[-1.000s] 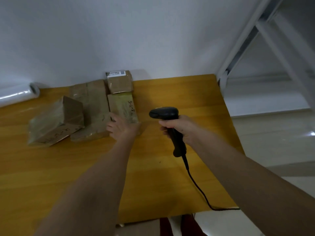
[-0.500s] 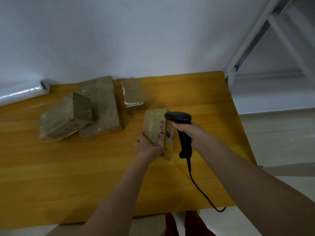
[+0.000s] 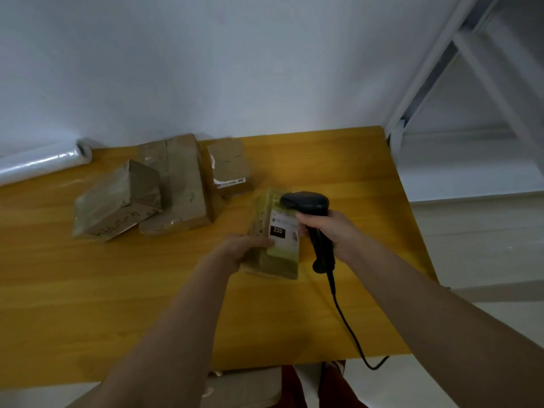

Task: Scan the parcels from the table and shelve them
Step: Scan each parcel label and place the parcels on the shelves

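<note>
Brown-wrapped and taped, the parcel (image 3: 275, 234) stood tilted on the counter (image 3: 338, 160), its white label (image 3: 284, 231) turned up toward the scanner (image 3: 312, 219), presumably so the code could be read. The left hand (image 3: 238, 250) gripped its near edge, fingers curled round it; the right hand (image 3: 332, 231) was wrapped about the scanner's handle, head just beside the label. Whether the trigger was pressed could not be told. Three other parcels (image 3: 176, 187) lay farther back, awaiting their turn.

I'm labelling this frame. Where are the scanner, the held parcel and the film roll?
scanner (image 3: 306, 201): head view, on its black head.
held parcel (image 3: 272, 265): head view, on its lower brown face.
film roll (image 3: 44, 163): head view, on its shiny side.
</note>
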Demonstrator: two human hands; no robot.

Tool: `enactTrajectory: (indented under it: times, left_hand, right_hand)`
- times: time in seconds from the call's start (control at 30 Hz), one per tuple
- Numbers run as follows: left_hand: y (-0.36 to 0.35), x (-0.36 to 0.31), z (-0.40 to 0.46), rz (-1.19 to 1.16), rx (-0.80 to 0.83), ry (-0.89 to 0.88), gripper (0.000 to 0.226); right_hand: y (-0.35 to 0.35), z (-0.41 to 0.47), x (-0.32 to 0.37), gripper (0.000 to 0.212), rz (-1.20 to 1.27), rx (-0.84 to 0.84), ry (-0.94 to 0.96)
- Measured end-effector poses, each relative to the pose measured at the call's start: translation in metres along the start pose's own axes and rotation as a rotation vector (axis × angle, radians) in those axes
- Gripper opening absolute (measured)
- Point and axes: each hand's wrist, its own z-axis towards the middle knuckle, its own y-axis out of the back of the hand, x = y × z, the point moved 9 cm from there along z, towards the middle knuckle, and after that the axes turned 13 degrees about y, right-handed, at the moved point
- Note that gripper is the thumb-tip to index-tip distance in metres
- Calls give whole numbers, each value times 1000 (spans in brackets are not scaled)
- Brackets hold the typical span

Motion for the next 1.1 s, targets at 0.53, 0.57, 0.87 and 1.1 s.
enactTrajectory:
  times: [0.53, 0.57, 0.87, 1.1]
  left_hand:
    - [-3, -23, -66, -322, 119, -288, 61]
    - [-3, -24, -70, -319, 112, -301, 61]
    - [-11, -33, -93, -342, 94, -379, 68]
    - [-14, -36, -97, -369, 120, -396, 70]
  right_hand:
    - [3, -94, 73, 15, -159, 77, 324]
    - [5, -99, 76, 16, -162, 76, 343]
    - [18, -129, 94, 26, -159, 102, 412]
    - [23, -138, 91, 13, -121, 80, 399]
